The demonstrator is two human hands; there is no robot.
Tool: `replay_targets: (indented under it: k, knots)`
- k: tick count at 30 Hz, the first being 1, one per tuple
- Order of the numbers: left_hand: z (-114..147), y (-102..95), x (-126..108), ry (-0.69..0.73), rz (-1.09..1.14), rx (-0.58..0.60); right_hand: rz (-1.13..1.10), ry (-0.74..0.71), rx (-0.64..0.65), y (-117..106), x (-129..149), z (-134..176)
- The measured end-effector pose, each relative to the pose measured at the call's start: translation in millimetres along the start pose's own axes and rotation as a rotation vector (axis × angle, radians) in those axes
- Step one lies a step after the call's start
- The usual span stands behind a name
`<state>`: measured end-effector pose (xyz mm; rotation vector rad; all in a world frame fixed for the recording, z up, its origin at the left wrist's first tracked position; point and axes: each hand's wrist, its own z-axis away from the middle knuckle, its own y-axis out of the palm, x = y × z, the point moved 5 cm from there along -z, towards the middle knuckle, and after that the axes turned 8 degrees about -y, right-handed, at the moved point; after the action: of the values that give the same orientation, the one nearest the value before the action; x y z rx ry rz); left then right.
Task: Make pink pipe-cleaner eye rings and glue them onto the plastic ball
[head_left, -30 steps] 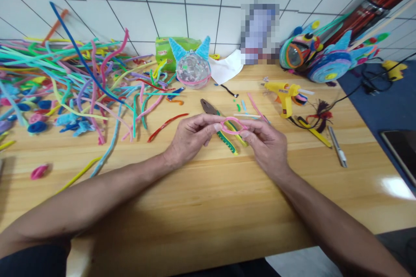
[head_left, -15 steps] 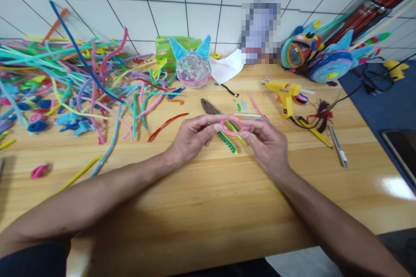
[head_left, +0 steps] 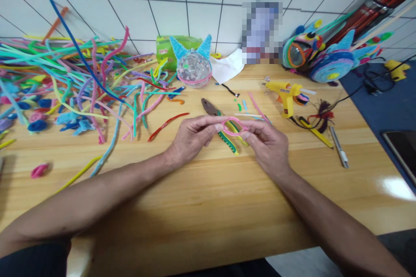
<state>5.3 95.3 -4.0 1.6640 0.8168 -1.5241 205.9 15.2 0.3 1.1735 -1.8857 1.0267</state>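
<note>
Between my two hands is a pink pipe cleaner [head_left: 232, 133] bent into an oval loop. My left hand [head_left: 194, 135] pinches its left end between thumb and forefinger. At the right end, my right hand [head_left: 269, 143] grips it the same way. Pliers [head_left: 227, 142] with green and yellow handles lie on the table behind the loop, partly covered by it and my fingers. A red pipe cleaner [head_left: 168, 125] rests left of the pliers. Farther back stands a clear plastic ball [head_left: 194, 70] with two blue pipe-cleaner ears and a pink band.
A heap of coloured pipe cleaners [head_left: 74, 69] spreads over the left side. On the right lie a yellow glue gun [head_left: 286, 95] with a cord and a utility knife [head_left: 339, 147]. Finished pipe-cleaner figures [head_left: 331, 62] and a red thermos [head_left: 373, 8] stand at the back right.
</note>
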Motion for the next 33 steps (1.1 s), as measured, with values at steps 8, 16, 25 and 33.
replay_targets:
  k: [8,16,25,33]
  knots:
    - [-0.2,0.8,-1.2,0.003,0.016,-0.012,0.011,0.014,-0.002,0.0,-2.7,0.8]
    - [-0.4,0.0,1.0,-0.008,0.021,-0.014,0.016,0.025,0.010,0.2,-0.3,0.1]
    - [-0.6,-0.7,2.2,-0.026,-0.001,-0.029,0.033,0.050,-0.002,-1.1,-2.7,1.9]
    - [-0.8,-0.9,2.8,-0.023,0.002,-0.028,0.021,0.050,0.004,-0.7,-0.4,0.8]
